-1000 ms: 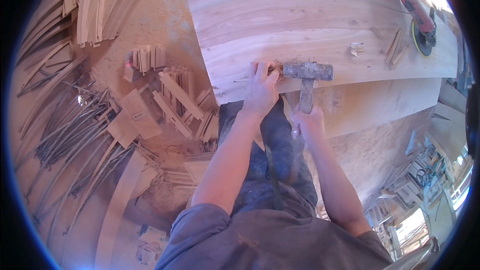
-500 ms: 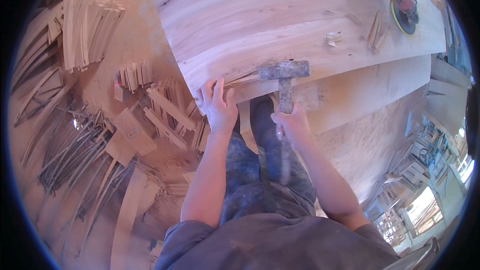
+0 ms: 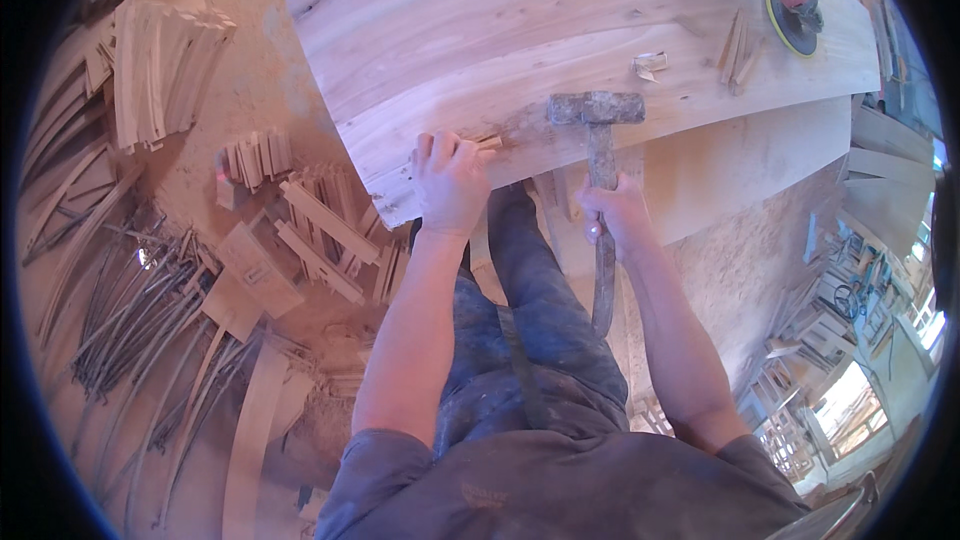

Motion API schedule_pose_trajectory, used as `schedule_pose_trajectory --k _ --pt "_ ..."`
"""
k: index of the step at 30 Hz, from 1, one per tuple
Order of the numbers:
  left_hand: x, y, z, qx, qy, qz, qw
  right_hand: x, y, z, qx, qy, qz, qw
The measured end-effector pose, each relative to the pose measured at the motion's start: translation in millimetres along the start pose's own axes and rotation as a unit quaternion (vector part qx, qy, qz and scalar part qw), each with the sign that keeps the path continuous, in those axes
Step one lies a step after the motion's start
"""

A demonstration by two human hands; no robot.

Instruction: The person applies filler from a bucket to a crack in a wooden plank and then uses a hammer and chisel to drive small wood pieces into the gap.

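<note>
A large pale wooden panel (image 3: 400, 60) lies across in front of me. My right hand (image 3: 615, 210) is wrapped round the handle of a sledgehammer (image 3: 597, 108), whose worn grey head is over the panel near its front edge. My left hand (image 3: 450, 180) rests at the panel's near left corner with its fingers curled down. From beside its fingertips sticks a small wood strip (image 3: 488, 142), which the hand appears to grip; the strip's other end is hidden under the fingers.
On the panel lie a red angle grinder with a yellow-edged disc (image 3: 790, 20), thin wood slivers (image 3: 738, 55) and a pale scrap (image 3: 650, 64). Stacked wooden slats (image 3: 165, 70) and a heap of thin curved rods (image 3: 150, 310) cover the floor at left. Another board (image 3: 740, 170) sits below the panel.
My left hand has shifted right from the panel's corner edge, and its fingers have curled in by the wood strip. My right hand has moved the sledgehammer slightly right and farther away.
</note>
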State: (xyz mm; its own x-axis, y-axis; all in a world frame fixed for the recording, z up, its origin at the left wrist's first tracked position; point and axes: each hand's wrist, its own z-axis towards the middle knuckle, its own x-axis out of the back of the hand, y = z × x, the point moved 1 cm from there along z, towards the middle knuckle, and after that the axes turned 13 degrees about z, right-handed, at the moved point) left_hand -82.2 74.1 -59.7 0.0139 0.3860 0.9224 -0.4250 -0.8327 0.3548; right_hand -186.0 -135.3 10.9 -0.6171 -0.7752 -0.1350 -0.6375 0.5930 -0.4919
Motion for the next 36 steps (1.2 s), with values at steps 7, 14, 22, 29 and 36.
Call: schedule_pose_trajectory --k 7,14,22,29,36 --pt "8 -9 22 -0.243 -0.083 0.055 0.965 39 -5 17 0.024 0.019 -0.196 0.980" --pt "27 -18 12 -0.214 -0.110 0.012 0.970 66 -7 26 0.335 0.192 -0.459 0.800" --pt "31 -110 -24 0.346 0.093 0.030 0.933 -63 11 6 0.470 -0.035 -0.448 0.760" --pt "8 -104 22 0.447 -0.057 -0.103 0.887 -108 12 59 0.430 -0.128 -0.648 0.615" --pt "19 -99 25 0.472 -0.061 -0.076 0.876 -114 -10 74 0.427 -0.252 -0.724 0.479"
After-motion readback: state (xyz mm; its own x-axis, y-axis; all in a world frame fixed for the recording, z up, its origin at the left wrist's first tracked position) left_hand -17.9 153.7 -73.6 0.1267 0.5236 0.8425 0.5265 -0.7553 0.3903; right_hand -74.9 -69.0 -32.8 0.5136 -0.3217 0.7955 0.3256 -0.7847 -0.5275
